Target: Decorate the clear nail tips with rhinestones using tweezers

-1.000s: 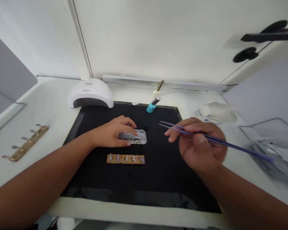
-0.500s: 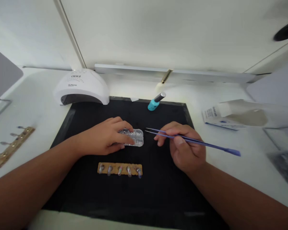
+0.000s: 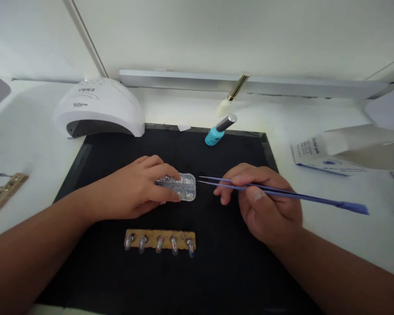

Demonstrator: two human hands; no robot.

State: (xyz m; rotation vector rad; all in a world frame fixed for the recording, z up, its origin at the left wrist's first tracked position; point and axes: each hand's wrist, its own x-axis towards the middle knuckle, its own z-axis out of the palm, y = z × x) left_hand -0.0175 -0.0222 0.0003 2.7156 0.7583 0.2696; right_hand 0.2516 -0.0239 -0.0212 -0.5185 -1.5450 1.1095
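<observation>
Black matting (image 3: 223,271) lies beneath both hands. The right hand (image 3: 265,203) pinches slim blue metal tweezers (image 3: 325,201), prongs parted beside a clear plastic compartment box (image 3: 193,186). Bent left-hand (image 3: 128,188) fingers touch it; their grip is unclear. A wrist knock could spill its tiny pale pieces (image 3: 189,194) toward the gold strip (image 3: 152,240) nearby.

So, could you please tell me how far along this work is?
Five nail tips already look mounted on the gold strip. The right hand holds tweezers beside the clear compartment case that the left hand touches. Nothing shows between the tweezer points, and small pieces sit in the case, so picking one likely remains.
</observation>
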